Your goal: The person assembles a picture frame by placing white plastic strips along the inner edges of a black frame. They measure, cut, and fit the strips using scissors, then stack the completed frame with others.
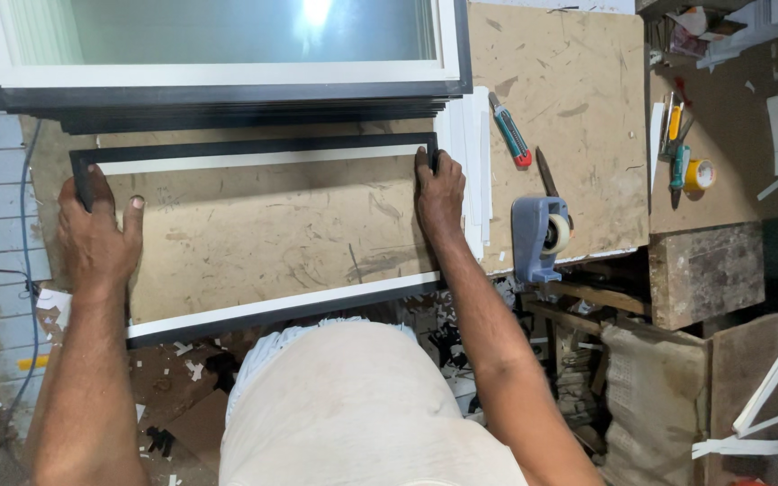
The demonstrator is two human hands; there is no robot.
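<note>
An empty rectangular frame point(263, 155), black outside and white inside, lies flat on a scuffed board worktop point(569, 99). My left hand point(94, 236) grips the frame's left side near the far corner, thumb over the inner edge. My right hand point(439, 193) presses on the frame's right side near its far right corner, fingers curled over the black edge. The frame's near rail point(281, 308) runs along the worktop's front edge, just above my body.
A stack of glazed frames point(218, 76) lies at the far side. Right of the frame are white strips point(477, 162), a teal utility knife point(511, 130), a grey tape dispenser point(540, 236), and a yellow tape roll point(699, 175) with small tools. Scraps litter the floor.
</note>
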